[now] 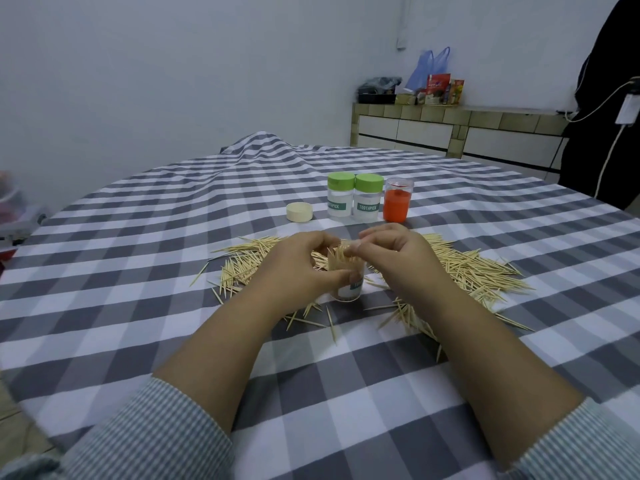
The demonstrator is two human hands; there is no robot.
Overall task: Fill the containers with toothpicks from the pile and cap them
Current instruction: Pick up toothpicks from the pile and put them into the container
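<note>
A clear toothpick container stands uncapped in the middle of the toothpick pile, with a bundle of toothpicks sticking out of its mouth. My left hand grips the container's side, thumb across its label. My right hand pinches the tops of the toothpicks in the container. A loose cream cap lies on the cloth behind the pile. Two green-capped containers and an orange container with a clear cover stand in a row behind it.
The table wears a grey and white checked cloth. Toothpicks lie scattered on both sides of my hands. A tiled counter with bags stands at the back right, and a dark garment and cable hang at the far right.
</note>
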